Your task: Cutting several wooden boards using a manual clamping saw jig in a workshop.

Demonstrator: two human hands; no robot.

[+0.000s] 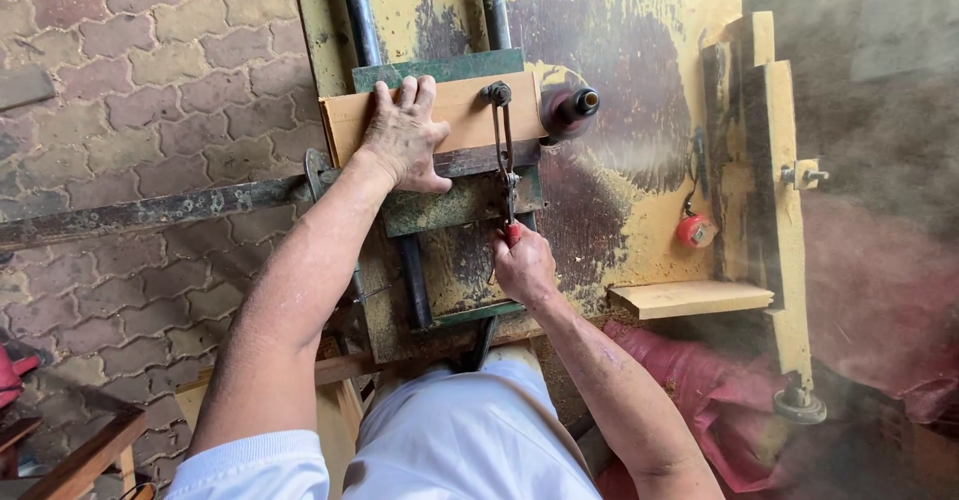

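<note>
A: Describe the workpiece.

B: A pale wooden board [455, 112], rectangular, flat, with clean sawn edges. It lies crosswise on a green sliding carriage [440, 68] that rides on two dark rails [358, 10].

A: Position relative to the hands?

B: The left hand [405, 138] lies palm-down on the board's left half, fingers spread narrow and flat, tips reaching the far edge. The right hand [521, 265] is closed around the red grip of a metal clamp lever [502, 150], whose upper end sits on the board's right portion. A spinning dark cutter [571, 108] stands just beside the board's right end.

A: Surface and surroundings?

B: A worn yellow machine table [619, 20], paint scraped to dark patches. A red round switch [694, 230] hangs at right. Interlocking paving bricks [150, 80] cover the ground; dust hazes the right side.
</note>
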